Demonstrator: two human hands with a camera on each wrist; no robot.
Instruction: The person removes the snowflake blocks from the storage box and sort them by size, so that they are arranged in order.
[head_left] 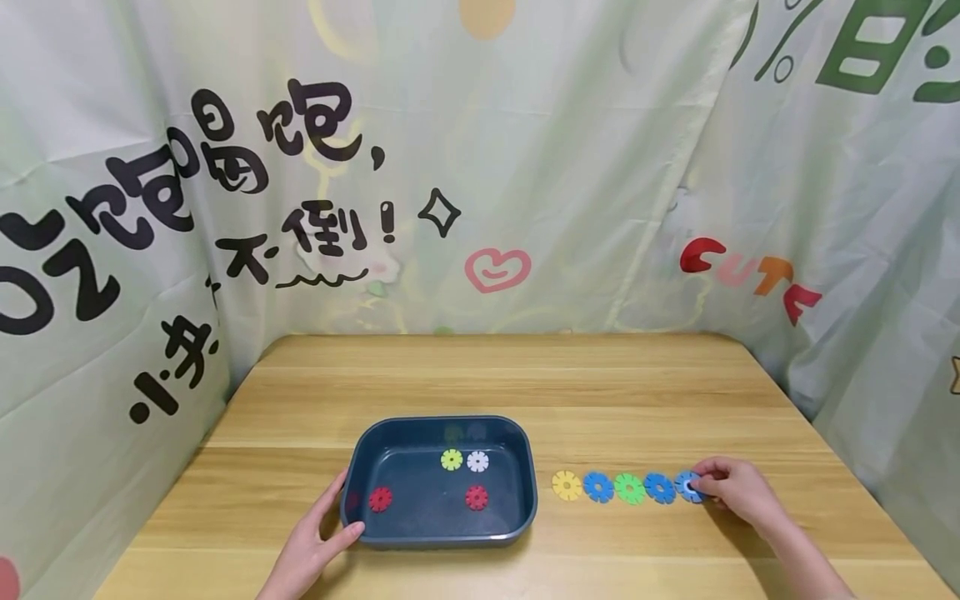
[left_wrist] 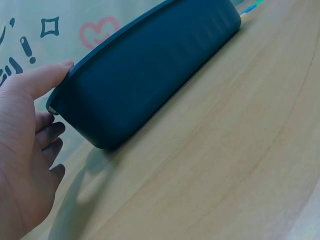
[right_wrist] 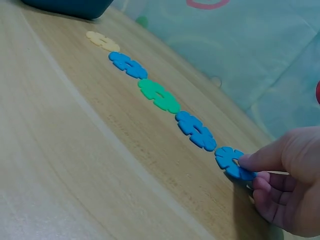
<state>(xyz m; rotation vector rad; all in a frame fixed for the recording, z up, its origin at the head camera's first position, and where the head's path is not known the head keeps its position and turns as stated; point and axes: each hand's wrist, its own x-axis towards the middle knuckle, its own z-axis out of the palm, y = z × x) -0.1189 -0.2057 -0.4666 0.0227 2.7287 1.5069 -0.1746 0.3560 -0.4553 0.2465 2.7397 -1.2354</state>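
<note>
A dark blue plastic basin (head_left: 420, 533) stands on the table, with two red snowflake discs, a yellow-green disc (head_left: 452, 460) and a white disc (head_left: 477, 461) inside. My left hand (head_left: 309, 542) holds its left end, the thumb over the rim and the other fingers outside below it, as the left wrist view shows. To the basin's right runs a row of snowflake discs: yellow (head_left: 567, 486), blue (head_left: 598, 487), green (head_left: 629, 489), blue (head_left: 660, 488). At the row's right end my right hand (head_left: 738, 492) pinches another blue snowflake disc (right_wrist: 230, 161) between thumb and fingers.
The wooden table (head_left: 450, 383) carries the basin and the row. Printed curtains (head_left: 562, 167) hang behind the table and along both sides.
</note>
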